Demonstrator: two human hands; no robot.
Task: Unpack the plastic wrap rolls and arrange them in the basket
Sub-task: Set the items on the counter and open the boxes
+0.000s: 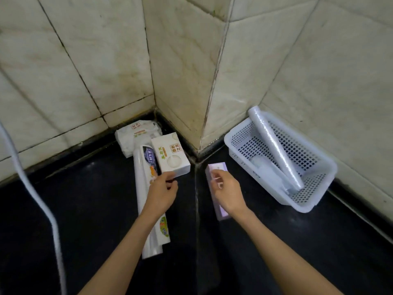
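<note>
A white perforated basket [302, 208] stands on the black counter at the right, against the tiled wall. A clear plastic wrap roll [274, 150] leans diagonally in it, its top end over the back rim. A second pale roll [265, 172] lies on the basket floor beside it. My left hand [163, 190] pinches the near corner of a white box [170, 156] with green print. My right hand [226, 189] is curled on a long purple box [215, 167] that lies on the counter. A long white packaged roll [143, 194] lies under my left wrist.
Another white printed package [136, 136] sits in the corner behind the white box. A white hose [34, 192] runs down the left side. Tiled walls form a jutting corner [204, 116] between the boxes and the basket. The black counter [85, 205] extends toward me.
</note>
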